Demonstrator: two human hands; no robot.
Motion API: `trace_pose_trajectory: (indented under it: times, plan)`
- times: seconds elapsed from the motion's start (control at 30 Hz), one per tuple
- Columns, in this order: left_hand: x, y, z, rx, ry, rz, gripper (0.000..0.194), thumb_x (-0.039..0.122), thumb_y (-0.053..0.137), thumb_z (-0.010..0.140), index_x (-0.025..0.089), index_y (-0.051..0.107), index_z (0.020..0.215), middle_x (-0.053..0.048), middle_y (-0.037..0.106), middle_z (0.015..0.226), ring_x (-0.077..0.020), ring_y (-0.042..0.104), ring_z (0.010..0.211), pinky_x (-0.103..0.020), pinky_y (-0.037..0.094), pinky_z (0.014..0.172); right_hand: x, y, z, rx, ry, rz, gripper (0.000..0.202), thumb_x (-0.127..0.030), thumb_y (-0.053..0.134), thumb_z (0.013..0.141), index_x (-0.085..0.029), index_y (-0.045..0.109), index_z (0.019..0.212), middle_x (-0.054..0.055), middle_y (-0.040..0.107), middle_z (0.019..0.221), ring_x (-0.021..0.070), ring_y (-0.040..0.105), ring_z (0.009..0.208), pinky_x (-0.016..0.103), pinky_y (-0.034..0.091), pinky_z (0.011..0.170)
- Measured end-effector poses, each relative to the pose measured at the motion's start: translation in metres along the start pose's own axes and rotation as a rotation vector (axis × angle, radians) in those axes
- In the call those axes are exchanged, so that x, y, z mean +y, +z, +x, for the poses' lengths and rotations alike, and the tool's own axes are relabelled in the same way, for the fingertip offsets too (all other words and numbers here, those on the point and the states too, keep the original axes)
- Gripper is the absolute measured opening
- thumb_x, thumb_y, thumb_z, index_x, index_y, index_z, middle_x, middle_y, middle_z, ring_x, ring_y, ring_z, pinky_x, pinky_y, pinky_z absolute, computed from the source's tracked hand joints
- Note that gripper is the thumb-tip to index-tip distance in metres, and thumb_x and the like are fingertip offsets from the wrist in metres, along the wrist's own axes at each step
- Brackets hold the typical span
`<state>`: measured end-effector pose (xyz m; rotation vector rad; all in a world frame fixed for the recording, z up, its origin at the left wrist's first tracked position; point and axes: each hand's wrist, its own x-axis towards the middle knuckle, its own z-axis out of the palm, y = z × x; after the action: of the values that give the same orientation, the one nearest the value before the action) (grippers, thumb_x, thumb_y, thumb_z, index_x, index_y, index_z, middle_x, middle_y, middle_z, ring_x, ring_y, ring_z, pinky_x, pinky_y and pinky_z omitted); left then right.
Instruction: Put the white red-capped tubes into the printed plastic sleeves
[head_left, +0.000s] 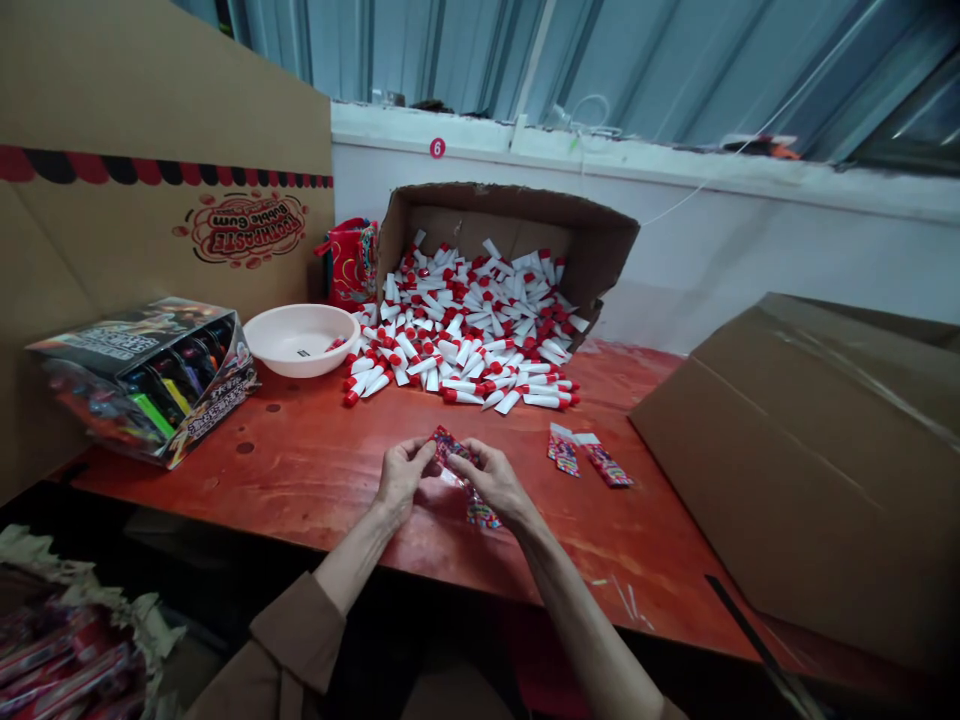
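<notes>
Between both hands, over the front of the red table (300, 480), is a small red printed packet (447, 443). My left hand (403, 478) pinches its left side with thumb and fingers. On the other side my right hand (491, 480) is closed on the packet, thumb across its front. Another colourful packet (482, 512) shows just below my right hand; whether it lies on the table or hangs from the fingers I cannot tell. Two similar packets (564, 450) lie to the right. Beyond the hands spreads a heap of white tubes with red caps (480, 320).
The tubes spill from a tipped cardboard box (517, 205). A pale pink bowl (300, 350) and a display box (150, 370) stand at left, before a large printed carton (150, 100). Another carton (810, 470) fills the right. A sack of red packages (67, 660) sits low at left.
</notes>
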<state>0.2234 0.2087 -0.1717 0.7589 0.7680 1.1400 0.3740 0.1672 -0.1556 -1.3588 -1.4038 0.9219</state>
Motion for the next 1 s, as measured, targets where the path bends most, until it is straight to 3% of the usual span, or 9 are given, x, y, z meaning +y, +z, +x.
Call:
trace_pose_trajectory:
  times: [0.17, 0.37, 0.5, 0.6, 0.7, 0.87, 1.0]
  plan:
    - [0.011, -0.001, 0.023, 0.025, -0.010, -0.014, 0.048, 0.048, 0.089, 0.054, 0.010, 0.069, 0.072, -0.002, 0.062, 0.061, -0.0092, 0.054, 0.051, -0.023, 0.044, 0.054, -0.007, 0.004, 0.037, -0.016, -0.092, -0.124, 0.042, -0.052, 0.054, 0.090, -0.018, 0.056, 0.065, -0.002, 0.052, 0.061, 0.0113, 0.045, 0.056, 0.024, 0.034, 0.053]
    - [0.022, -0.009, 0.048, 0.115, -0.093, -0.144, 0.051, 0.054, 0.088, 0.054, 0.013, 0.064, 0.070, 0.000, 0.060, 0.060, -0.0105, 0.056, 0.054, -0.026, 0.045, 0.059, -0.006, 0.019, 0.086, -0.085, -0.138, -0.101, 0.046, -0.057, 0.052, 0.089, -0.019, 0.056, 0.063, -0.001, 0.055, 0.058, 0.0125, 0.050, 0.055, 0.025, 0.038, 0.055]
    - [0.022, -0.016, 0.054, 0.038, -0.132, -0.199, 0.051, 0.051, 0.089, 0.055, 0.013, 0.068, 0.081, -0.005, 0.068, 0.071, -0.0161, 0.064, 0.066, -0.030, 0.049, 0.066, -0.004, 0.032, 0.091, -0.099, -0.203, -0.123, 0.041, -0.051, 0.053, 0.090, -0.018, 0.057, 0.067, -0.002, 0.057, 0.062, 0.0118, 0.048, 0.058, 0.024, 0.038, 0.056]
    - [0.021, -0.020, 0.058, 0.082, -0.108, -0.204, 0.045, 0.041, 0.092, 0.055, 0.013, 0.068, 0.081, -0.003, 0.069, 0.071, -0.0126, 0.062, 0.062, -0.027, 0.048, 0.065, -0.001, 0.033, 0.089, -0.167, -0.219, -0.122, 0.037, -0.050, 0.054, 0.091, -0.017, 0.063, 0.075, 0.000, 0.061, 0.069, 0.0125, 0.051, 0.062, 0.024, 0.040, 0.059]
    - [0.023, -0.024, 0.061, 0.137, -0.142, -0.265, 0.038, 0.038, 0.090, 0.060, 0.014, 0.065, 0.075, -0.001, 0.066, 0.067, -0.0102, 0.059, 0.057, -0.025, 0.048, 0.062, 0.008, 0.019, 0.097, -0.240, -0.260, -0.201, 0.034, -0.047, 0.051, 0.094, -0.018, 0.069, 0.094, 0.003, 0.069, 0.085, 0.0158, 0.058, 0.073, 0.026, 0.044, 0.068]
    - [0.038, -0.025, 0.058, 0.177, -0.296, -0.410, 0.025, 0.031, 0.080, 0.077, 0.014, 0.062, 0.073, -0.004, 0.067, 0.070, -0.0128, 0.061, 0.060, -0.027, 0.052, 0.061, 0.042, -0.027, 0.129, 0.135, -0.215, -0.826, 0.026, -0.030, 0.054, 0.094, -0.016, 0.068, 0.110, 0.014, 0.067, 0.110, 0.0268, 0.057, 0.101, 0.036, 0.041, 0.085]
    - [0.048, -0.024, 0.054, 0.184, -0.355, -0.471, 0.022, 0.027, 0.077, 0.080, 0.014, 0.061, 0.072, -0.004, 0.067, 0.069, -0.0132, 0.062, 0.060, -0.031, 0.057, 0.065, 0.067, -0.046, 0.139, 0.166, -0.162, -0.945, 0.022, -0.021, 0.058, 0.089, -0.013, 0.069, 0.107, 0.019, 0.063, 0.112, 0.0320, 0.052, 0.105, 0.041, 0.037, 0.087]
